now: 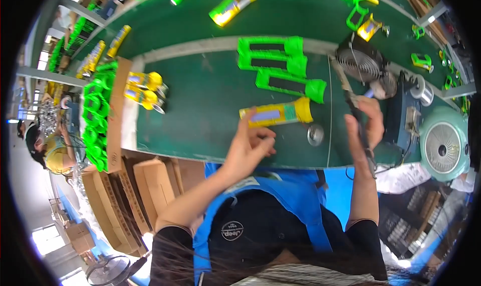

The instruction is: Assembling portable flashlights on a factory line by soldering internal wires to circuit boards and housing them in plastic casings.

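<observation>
A yellow flashlight body [278,114] with a pale blue panel lies on the green work mat [200,115]. My left hand [249,144] grips its left end, thumb up against it and the other fingers curled. My right hand [367,124] is closed around a soldering iron [344,83], whose tip points up and away from me, to the right of the flashlight's head. A small round silver reflector [315,134] sits on the mat between my hands.
Three green flashlight shells [280,68] lie beyond the yellow one. A small black fan [359,63], a solder spool [420,91] and a teal fan [443,146] stand at right. A cardboard box [117,115] of green parts and yellow flashlights [145,88] are at left. A belt [280,13] carries more parts. Another person [47,150] works at far left.
</observation>
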Demonstrator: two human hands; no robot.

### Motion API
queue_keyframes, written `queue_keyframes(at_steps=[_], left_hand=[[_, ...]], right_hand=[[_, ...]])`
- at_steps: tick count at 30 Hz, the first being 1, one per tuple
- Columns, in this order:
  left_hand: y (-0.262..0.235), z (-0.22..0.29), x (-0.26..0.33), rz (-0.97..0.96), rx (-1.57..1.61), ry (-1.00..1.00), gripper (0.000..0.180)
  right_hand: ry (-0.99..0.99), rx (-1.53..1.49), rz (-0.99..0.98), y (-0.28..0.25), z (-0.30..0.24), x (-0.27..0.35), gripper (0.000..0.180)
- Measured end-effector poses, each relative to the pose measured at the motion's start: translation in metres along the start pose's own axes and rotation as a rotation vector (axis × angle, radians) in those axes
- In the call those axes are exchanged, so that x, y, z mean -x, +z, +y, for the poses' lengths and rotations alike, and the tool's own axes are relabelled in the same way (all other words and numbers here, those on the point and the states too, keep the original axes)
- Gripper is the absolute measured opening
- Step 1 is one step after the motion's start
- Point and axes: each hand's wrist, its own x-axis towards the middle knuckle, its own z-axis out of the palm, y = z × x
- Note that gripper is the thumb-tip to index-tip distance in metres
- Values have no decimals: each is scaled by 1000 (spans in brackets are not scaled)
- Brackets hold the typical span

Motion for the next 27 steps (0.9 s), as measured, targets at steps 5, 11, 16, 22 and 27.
queue_keyframes(at_steps=[5,11,16,22,27], left_hand=[[-13,40,-33,202,-929,490,23],[11,32,-59,94,-765,488,26],[23,23,-63,115,-499,214,25],[19,10,-72,89,-663,623,15],[24,9,-66,154,-1138,740,18]], right_hand=[[509,-593,141,-18,6,64,33],[732,-819,154,8,12,69,27],[816,-749,84,1,12,64,27],[807,-661,34,2,13,63,22],[753,-499,-76,7,8,54,15]])
